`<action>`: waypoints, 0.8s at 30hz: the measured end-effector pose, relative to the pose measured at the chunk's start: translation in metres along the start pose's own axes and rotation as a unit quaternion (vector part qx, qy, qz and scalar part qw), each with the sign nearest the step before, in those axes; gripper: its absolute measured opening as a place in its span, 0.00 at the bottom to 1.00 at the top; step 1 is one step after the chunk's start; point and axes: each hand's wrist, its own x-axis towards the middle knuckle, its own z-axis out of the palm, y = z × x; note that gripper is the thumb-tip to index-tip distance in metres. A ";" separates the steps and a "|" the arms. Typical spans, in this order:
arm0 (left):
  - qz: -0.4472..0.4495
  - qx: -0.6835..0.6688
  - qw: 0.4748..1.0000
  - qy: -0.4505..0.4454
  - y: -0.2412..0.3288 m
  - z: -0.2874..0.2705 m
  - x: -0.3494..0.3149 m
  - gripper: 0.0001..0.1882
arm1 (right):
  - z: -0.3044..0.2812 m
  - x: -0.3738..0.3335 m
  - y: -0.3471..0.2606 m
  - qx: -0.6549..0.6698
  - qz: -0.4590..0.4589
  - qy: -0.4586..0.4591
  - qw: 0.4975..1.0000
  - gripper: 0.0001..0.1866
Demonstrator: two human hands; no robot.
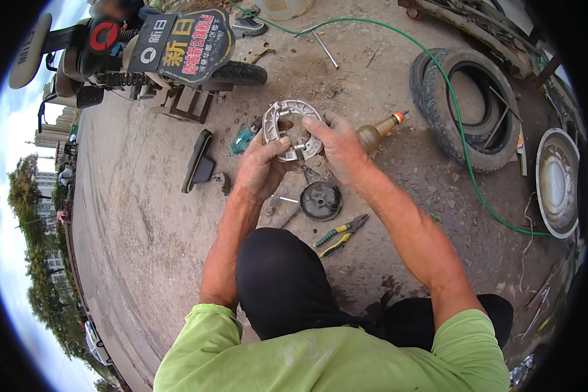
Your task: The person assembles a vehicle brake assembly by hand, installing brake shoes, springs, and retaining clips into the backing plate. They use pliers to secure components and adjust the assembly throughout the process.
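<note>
Between my two hands is a pair of silver brake shoes (294,106) that together form a ring. My left hand (265,160) grips its lower left side, thumb on the metal. On the right side my right hand (336,140) is closed round it, thumb over the rim. Below, on the ground, lies a round dark brake plate (321,200). Pliers (343,234) with green and yellow handles rest nearer to me. Beyond my left hand is a teal power tool (244,138), partly hidden by it. A brown bottle (375,134) with a red cap lies past my right hand.
An electric scooter (111,59) is at the far left, by a wooden stool (188,104). Two tyres (438,111) lie at the right, with a green hose (460,117) across them. A metal basin (558,183) is at the right edge. A black scooter part (199,163) lies left of my hands.
</note>
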 end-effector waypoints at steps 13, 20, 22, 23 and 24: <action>0.008 0.087 0.996 -0.012 -0.008 -0.009 -0.001 0.24 | -0.014 -0.010 0.005 -0.140 -0.012 -0.035 0.989 0.23; 0.016 0.205 0.978 0.027 -0.011 -0.015 -0.006 0.30 | -0.018 -0.009 0.014 -0.305 -0.032 -0.002 0.952 0.26; 0.014 0.214 0.976 0.032 -0.017 -0.017 -0.006 0.30 | -0.025 -0.008 0.021 -0.258 -0.006 -0.026 0.966 0.26; 0.011 0.197 0.980 0.028 -0.019 -0.019 -0.005 0.30 | -0.029 -0.008 0.023 -0.233 0.006 -0.038 0.972 0.26; 0.004 0.181 0.983 0.025 -0.023 -0.023 -0.005 0.30 | -0.030 -0.010 0.026 -0.179 0.025 -0.060 0.982 0.26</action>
